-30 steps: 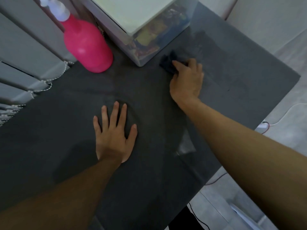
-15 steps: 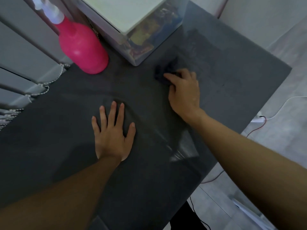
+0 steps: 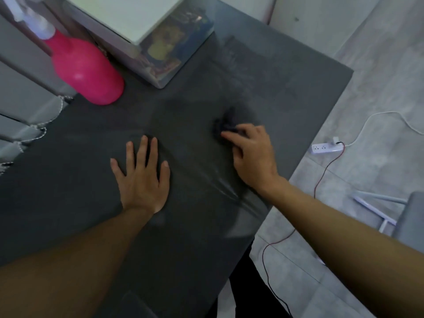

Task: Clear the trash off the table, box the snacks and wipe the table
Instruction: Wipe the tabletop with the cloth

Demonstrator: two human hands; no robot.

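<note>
1. Dark cloth (image 3: 226, 121) is seen bunched under the fingers (image 3: 231, 136) of the right hand (image 3: 254, 154). The fingers are curled over it, and it is pressed down on the table (image 3: 286, 72), near the right edge.
2. The fingers (image 3: 143, 150) of the left hand (image 3: 142, 177) are kept straight and a little spread. The palm is laid flat on the table top and nothing is held.
3. Between the two hands, shiny wet streaks are seen on the dark grey surface, running toward the near edge.
4. At the far side a clear box (image 3: 160, 81) with a pale lid is placed. Coloured snack packets (image 3: 165, 47) are seen through its wall; their print is too blurred to be read.
5. A pink spray bottle (image 3: 85, 72) with a white head is standing just left of the box, at the table's left edge.
6. On the floor to the right, a white power strip (image 3: 323, 148) is lying, with a red cable (image 3: 321, 177) beside it.
</note>
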